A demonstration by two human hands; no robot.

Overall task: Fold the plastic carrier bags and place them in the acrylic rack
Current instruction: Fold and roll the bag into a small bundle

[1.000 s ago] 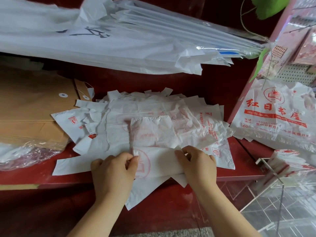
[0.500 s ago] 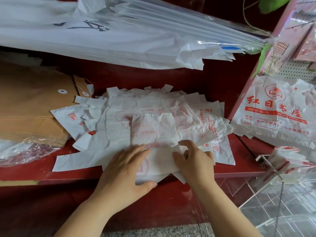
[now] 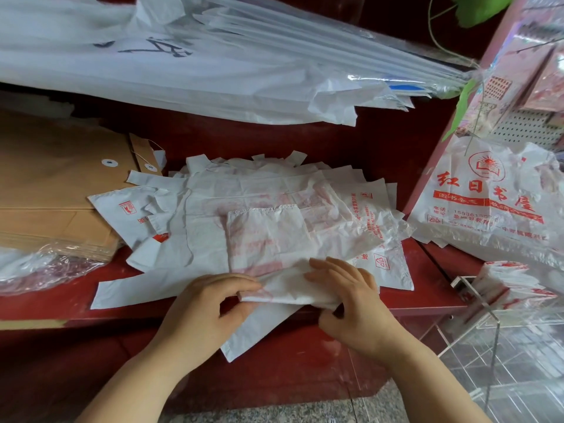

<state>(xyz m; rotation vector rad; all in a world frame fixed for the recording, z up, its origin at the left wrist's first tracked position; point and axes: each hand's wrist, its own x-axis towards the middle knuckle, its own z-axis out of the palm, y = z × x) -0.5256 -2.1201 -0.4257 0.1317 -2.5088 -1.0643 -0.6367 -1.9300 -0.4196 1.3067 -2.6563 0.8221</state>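
The near fold of the folded bag (image 3: 265,236) is covered at both ends by the left hand (image 3: 207,303) and the right hand (image 3: 351,300). The acrylic rack (image 3: 488,325) is cut off by the right edge of the frame, and the brown envelopes (image 3: 55,184) by the left edge. The small print on the hanging bag (image 3: 488,203), at the right, is blurred beyond reading.

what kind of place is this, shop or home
Probably a bookshop or stationery shop counter: carrier bags printed with a book logo, a stack of brown envelopes, and packaged goods hanging on a pegboard.
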